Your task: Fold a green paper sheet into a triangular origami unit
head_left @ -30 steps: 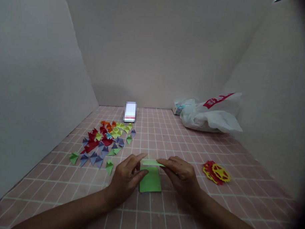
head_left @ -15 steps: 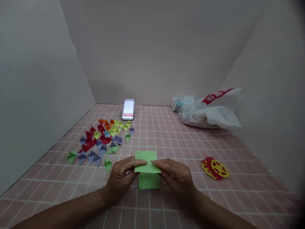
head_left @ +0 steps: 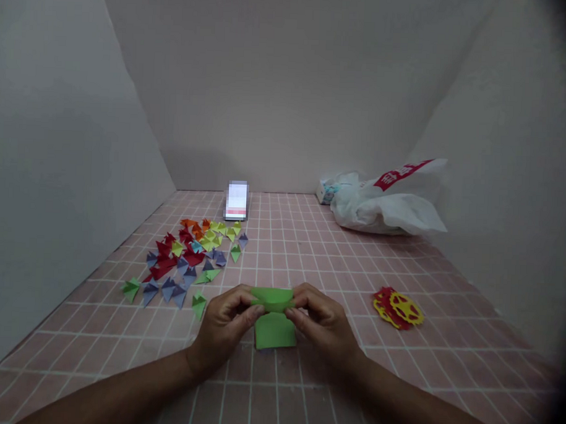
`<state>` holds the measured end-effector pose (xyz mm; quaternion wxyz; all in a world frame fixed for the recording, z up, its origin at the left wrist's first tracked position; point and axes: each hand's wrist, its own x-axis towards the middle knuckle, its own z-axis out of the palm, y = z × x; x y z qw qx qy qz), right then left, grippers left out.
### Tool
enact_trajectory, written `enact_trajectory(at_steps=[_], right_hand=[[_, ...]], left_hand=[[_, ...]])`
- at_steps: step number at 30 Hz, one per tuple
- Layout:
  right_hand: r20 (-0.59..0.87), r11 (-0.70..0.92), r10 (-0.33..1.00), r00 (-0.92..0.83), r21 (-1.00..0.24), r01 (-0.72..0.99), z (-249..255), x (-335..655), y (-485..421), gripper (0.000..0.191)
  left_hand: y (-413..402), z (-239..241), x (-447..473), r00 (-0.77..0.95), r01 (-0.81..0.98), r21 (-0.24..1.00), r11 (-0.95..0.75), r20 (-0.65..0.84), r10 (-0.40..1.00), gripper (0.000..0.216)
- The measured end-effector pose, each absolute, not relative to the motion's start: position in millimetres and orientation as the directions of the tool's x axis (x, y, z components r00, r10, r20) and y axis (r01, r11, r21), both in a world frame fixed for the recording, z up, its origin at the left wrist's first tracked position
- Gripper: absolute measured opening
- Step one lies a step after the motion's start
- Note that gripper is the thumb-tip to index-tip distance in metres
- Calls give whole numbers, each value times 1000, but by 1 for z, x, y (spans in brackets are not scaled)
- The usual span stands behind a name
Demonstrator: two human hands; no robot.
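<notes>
A green sheet of paper (head_left: 273,328) lies on the pink tiled surface (head_left: 309,256) in front of me, its far half bent up and curled towards me. My left hand (head_left: 223,330) pinches the left end of the curled part between thumb and fingers. My right hand (head_left: 323,325) pinches the right end in the same way. Both hands are closed on the paper, with the near half of the sheet showing between them.
Several small folded paper pieces (head_left: 186,258) in red, blue, green, yellow and orange lie scattered at the left. A phone (head_left: 237,201) stands at the back. A white plastic bag (head_left: 385,200) lies at the back right. A red and yellow paper cut-out (head_left: 398,307) lies right of my hands.
The far half of the green sheet, lifted flat half a second ago, is now curled over towards me. Both hands have closed tighter on its ends.
</notes>
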<state>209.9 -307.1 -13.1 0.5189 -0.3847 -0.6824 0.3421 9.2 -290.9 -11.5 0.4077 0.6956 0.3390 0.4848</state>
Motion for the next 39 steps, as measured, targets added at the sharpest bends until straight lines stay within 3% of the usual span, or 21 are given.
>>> enact_trajectory(at_steps=[8, 19, 29, 37, 39], right_hand=[[362, 378, 923, -131, -918, 119, -19, 207, -309, 19], [285, 290, 956, -72, -954, 79, -24, 203, -318, 21], [291, 294, 954, -64, -955, 47, -22, 199, -316, 22], [145, 141, 989, -37, -987, -77, -19, 197, -319, 13], [110, 103, 993, -48, -987, -120, -17, 196, -320, 20]], left_hand=[[-293, -14, 9, 287, 146, 920, -362, 311, 906, 20], [-295, -20, 8, 267, 99, 951, -294, 259, 928, 20], [-293, -21, 10, 227, 111, 935, -336, 305, 925, 19], [-295, -21, 9, 214, 119, 916, -382, 352, 911, 17], [-296, -19, 9, 206, 127, 907, -400, 371, 906, 17]])
